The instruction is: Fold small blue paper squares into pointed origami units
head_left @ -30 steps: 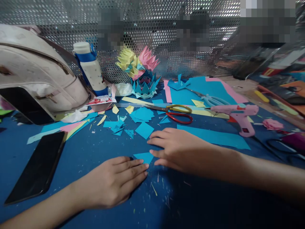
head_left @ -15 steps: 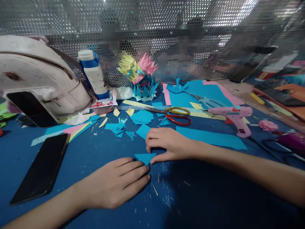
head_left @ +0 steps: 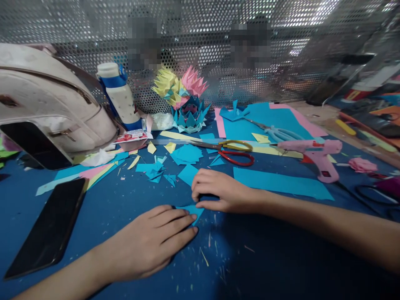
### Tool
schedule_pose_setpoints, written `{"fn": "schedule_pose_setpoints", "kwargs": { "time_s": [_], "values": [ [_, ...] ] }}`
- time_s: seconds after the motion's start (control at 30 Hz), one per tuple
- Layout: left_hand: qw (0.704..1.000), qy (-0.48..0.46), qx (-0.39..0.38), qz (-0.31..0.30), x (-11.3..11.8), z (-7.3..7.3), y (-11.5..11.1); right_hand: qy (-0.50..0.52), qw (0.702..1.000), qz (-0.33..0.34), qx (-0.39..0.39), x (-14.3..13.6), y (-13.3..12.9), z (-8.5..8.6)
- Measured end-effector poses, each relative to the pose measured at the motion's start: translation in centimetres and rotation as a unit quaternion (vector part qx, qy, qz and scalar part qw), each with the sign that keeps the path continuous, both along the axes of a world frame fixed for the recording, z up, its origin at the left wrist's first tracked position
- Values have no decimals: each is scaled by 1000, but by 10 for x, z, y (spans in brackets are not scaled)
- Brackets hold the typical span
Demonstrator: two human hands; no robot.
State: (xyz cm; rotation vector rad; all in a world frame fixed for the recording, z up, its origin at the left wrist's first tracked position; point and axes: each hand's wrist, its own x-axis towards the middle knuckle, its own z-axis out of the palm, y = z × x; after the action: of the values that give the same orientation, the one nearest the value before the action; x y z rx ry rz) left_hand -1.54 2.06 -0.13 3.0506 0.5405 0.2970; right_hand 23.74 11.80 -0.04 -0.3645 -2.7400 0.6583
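Note:
A small folded piece of blue paper (head_left: 197, 211), triangular in outline, lies on the dark blue table between my hands. My left hand (head_left: 150, 241) lies flat with its fingers stretched out, their tips over the left part of the paper and hiding some of it. My right hand (head_left: 218, 191) rests on its side, fingers curled. Its thumb and fingertips come together at the paper's upper edge, in a pinch. Just behind the right fingers lies a blue paper square (head_left: 187, 173), partly covered by them.
Scissors (head_left: 231, 150), a pink glue gun (head_left: 318, 154), a blue paper strip (head_left: 281, 183) and blue scraps (head_left: 154, 171) lie beyond my hands. Folded paper flowers (head_left: 190, 114) stand behind. At left are a phone (head_left: 46, 229), a backpack (head_left: 53, 100) and a bottle (head_left: 120, 98).
My left fingers have moved up over the paper and cover more of it. My right thumb has shifted up and left onto the paper's upper edge. The view has shifted slightly.

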Motion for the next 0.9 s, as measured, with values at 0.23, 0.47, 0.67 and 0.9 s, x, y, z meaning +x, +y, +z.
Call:
{"fn": "schedule_pose_setpoints", "kwargs": {
  "time_s": [0.23,0.47,0.67,0.9],
  "values": [
    [1000,3,0,0,-2,0,-1,-3,998,-58,-12,1,-3,2],
    [999,-30,16,23,-1,3,1,-34,997,-65,-8,0,-2,2],
    [996,-81,8,43,-1,3,-1,-35,998,-58,0,1,-1,0],
    [985,-149,3,85,-5,0,2,10,998,-5,63,2,-1,-1]
  ]
}}
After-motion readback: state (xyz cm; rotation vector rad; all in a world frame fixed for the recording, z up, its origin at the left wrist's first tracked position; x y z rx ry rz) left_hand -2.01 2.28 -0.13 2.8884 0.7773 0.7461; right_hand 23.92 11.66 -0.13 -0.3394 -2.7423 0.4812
